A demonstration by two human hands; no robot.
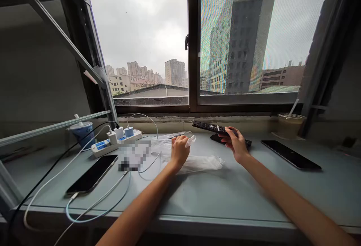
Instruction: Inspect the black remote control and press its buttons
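My right hand (236, 144) grips a black remote control (210, 126) by its near end, tilted above the table with its buttons facing up. Beneath it another dark object (216, 139), partly hidden by the hand, lies on the table. Closed on a crumpled edge of a clear plastic bag (201, 163), my left hand (179, 150) stays low over the middle of the table. The rest of the bag spreads on both sides of that hand.
On the left are a phone (92, 174) on a charging cable, a power strip (105, 146) with several plugs, and a blue cup (82, 133). To the right lie a dark phone (290, 154) and a drink cup with straw (290, 124). A window stands behind.
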